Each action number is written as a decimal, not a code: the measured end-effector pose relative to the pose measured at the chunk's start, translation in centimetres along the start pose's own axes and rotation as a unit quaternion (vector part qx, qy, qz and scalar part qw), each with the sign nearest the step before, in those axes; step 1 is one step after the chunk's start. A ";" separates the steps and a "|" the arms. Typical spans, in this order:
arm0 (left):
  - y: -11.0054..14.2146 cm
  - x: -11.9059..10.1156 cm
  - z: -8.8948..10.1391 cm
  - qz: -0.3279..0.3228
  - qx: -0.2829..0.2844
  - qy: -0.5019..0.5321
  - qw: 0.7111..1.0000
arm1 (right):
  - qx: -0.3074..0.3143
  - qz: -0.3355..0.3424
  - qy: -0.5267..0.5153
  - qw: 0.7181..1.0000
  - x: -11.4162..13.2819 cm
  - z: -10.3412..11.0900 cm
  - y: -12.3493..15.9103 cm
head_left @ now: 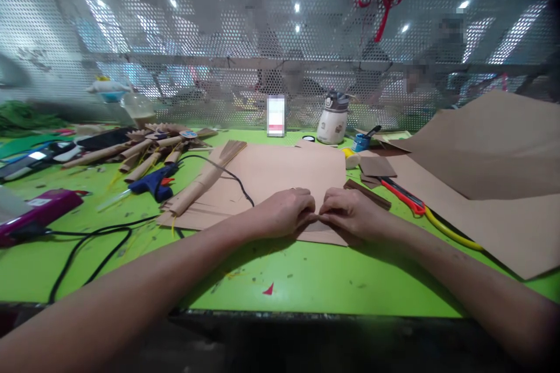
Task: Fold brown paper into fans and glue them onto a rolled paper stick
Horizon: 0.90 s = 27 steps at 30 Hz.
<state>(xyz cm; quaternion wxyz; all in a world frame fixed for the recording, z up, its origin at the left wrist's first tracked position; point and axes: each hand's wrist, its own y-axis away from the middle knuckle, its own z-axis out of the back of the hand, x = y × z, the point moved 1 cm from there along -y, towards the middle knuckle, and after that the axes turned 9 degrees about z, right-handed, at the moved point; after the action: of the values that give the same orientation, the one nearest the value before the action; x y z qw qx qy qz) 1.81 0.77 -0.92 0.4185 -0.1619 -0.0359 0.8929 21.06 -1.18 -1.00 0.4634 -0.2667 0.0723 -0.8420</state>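
A sheet of brown kraft paper [289, 169] lies on the green table in front of me. At its near edge, my left hand [289, 211] is closed, thumb and fingers pinching the paper. My right hand [354, 213] pinches the same edge just to the right, its fingertips almost meeting the left ones. What exactly lies between the fingertips is partly hidden. On the sheet's left side rests a rolled brown paper tube [203, 183] with a fanned end. A dark brown strip [367, 194] sits behind my right wrist.
A blue glue gun [153, 183] with a black cord [122, 227] lies left, near paper rolls [144, 151] and a purple tool [48, 210]. To the right are a red utility knife [405, 195], a blue jar [361, 141] and large brown paper [490, 157]. A bottle [333, 122] stands behind.
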 end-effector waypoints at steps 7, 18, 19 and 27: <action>-0.2 0.0 0.2 0.010 0.035 0.041 0.998 | 0.006 -0.025 -0.022 0.999 0.5 0.3 -0.2; -0.1 0.3 0.0 0.001 0.034 0.069 0.997 | 0.014 -0.075 -0.046 0.996 0.7 0.6 -0.2; -0.1 0.3 0.0 0.002 0.031 0.067 0.997 | 0.011 -0.076 -0.044 0.996 0.7 0.5 -0.2; -0.5 0.2 -0.5 -0.018 0.010 0.108 0.994 | 0.009 -0.046 -0.035 0.998 0.7 0.3 -0.1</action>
<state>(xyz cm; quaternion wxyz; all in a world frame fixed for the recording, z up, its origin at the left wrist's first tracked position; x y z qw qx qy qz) 2.24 1.25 -1.35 0.4378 -0.2520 0.0156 0.8629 20.82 -1.67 -0.39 0.4285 -0.2946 0.0359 -0.8534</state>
